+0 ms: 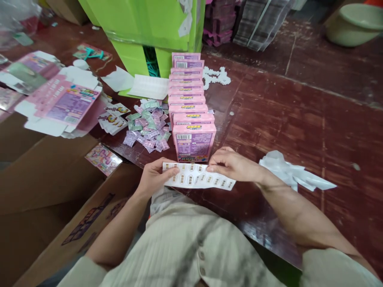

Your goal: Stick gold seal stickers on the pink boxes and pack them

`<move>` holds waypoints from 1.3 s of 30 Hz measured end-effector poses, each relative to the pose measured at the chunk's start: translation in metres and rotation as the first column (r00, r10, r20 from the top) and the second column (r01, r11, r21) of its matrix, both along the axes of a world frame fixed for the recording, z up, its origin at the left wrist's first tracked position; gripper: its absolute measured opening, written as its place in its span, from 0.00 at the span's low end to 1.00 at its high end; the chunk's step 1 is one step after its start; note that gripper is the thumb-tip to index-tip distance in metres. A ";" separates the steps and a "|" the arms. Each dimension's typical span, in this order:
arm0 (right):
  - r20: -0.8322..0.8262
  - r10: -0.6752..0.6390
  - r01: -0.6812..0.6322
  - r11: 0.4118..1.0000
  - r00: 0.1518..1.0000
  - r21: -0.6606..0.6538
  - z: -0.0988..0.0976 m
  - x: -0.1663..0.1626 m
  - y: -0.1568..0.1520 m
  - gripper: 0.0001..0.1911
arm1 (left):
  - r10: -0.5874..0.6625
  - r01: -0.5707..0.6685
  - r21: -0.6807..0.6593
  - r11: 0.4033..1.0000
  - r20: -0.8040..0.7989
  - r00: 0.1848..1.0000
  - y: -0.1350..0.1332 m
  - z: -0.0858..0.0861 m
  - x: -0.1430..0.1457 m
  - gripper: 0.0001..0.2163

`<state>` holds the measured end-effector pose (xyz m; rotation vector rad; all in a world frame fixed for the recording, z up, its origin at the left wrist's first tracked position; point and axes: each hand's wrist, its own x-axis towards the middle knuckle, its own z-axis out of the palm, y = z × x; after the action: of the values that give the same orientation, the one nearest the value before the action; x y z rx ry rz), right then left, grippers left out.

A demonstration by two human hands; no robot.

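Observation:
A white sheet of small oval stickers point(194, 180) is stretched between my two hands near the table's front edge. My left hand point(158, 174) pinches its left end, thumb on top. At its upper right edge, my right hand point(226, 164) has finger and thumb pressed together on the sheet; whether a loose sticker is between them I cannot tell. Just beyond the sheet stands a row of several pink and purple boxes point(196, 143), upright one behind another. Left of that row lies a pile of small pastel sachets point(149, 125).
Flattened pink cartons point(68, 103) and a stack of printed cards point(112, 119) lie to the left. An open cardboard box point(83, 227) stands below the table edge. Crumpled white backing paper point(284, 169) lies right. A green carton point(149, 30) stands behind.

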<state>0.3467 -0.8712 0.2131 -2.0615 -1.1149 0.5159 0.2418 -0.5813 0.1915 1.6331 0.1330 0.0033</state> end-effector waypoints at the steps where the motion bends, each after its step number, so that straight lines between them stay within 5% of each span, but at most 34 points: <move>1: -0.021 0.009 -0.009 1.000 1.000 0.006 0.001 0.001 0.000 0.21 | 0.007 -0.007 -0.014 1.000 -0.012 1.000 0.000 0.002 0.001 0.08; 9: -0.026 -0.047 0.045 0.994 0.999 -0.099 0.018 0.001 0.015 0.24 | -0.052 0.044 0.086 0.995 0.089 0.995 -0.003 -0.001 0.003 0.06; 19: -0.006 -0.077 0.077 0.997 0.997 -0.027 0.010 0.000 0.027 0.10 | -0.075 0.052 0.158 0.986 0.142 0.987 0.000 -0.005 0.003 0.10; 24: 0.025 -0.076 0.077 0.995 0.997 -0.069 0.016 -0.001 0.028 0.17 | 0.013 -0.016 0.086 0.996 0.038 0.999 -0.001 0.004 0.006 0.12; 28: -0.002 -0.224 0.224 0.974 0.975 -0.019 0.027 0.001 0.013 0.24 | 0.098 -0.098 0.002 0.995 -0.045 0.994 0.008 0.005 0.008 0.14; 32: -0.317 -0.390 0.460 0.869 0.864 0.184 0.028 0.006 -0.012 0.27 | 0.213 -0.214 -0.006 0.977 -0.055 0.975 0.020 0.002 0.008 0.15; 39: -0.736 -0.405 0.797 0.525 0.542 0.298 0.010 0.014 -0.040 0.36 | 0.303 -0.305 -0.004 0.952 -0.095 0.948 0.034 -0.015 0.007 0.15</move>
<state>0.3603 -0.9112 0.2235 -1.3862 -0.0282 0.2993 0.2483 -0.5468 0.1767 1.5808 0.4547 0.1619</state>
